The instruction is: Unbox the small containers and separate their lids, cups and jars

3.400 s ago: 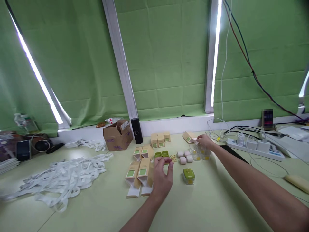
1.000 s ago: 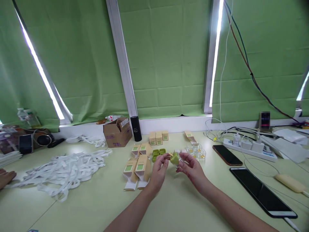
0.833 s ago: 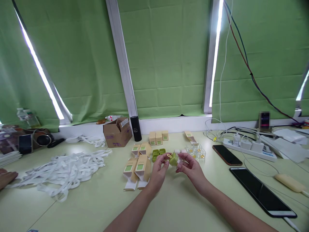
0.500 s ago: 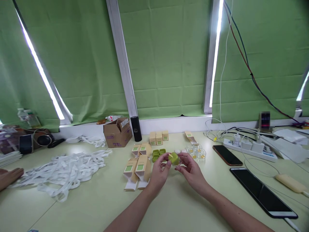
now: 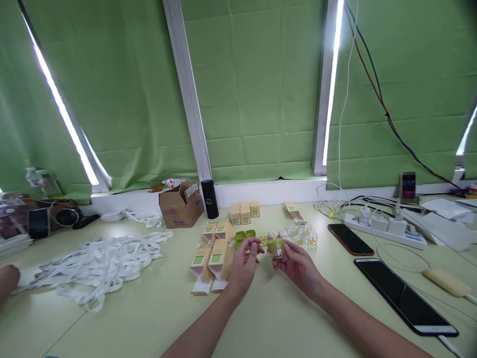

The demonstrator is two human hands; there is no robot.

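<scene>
Cartons [image 5: 220, 258] left, phone [image 5: 406, 297] right, room between

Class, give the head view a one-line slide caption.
The right hand holds a small green-lidded container; the left hand is close beside it.

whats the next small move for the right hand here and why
Probably have the right hand lower the small clear container upright onto the table below: its green lid sits on top, and the left hand appears to be off it, leaving the right holding it alone.
</scene>
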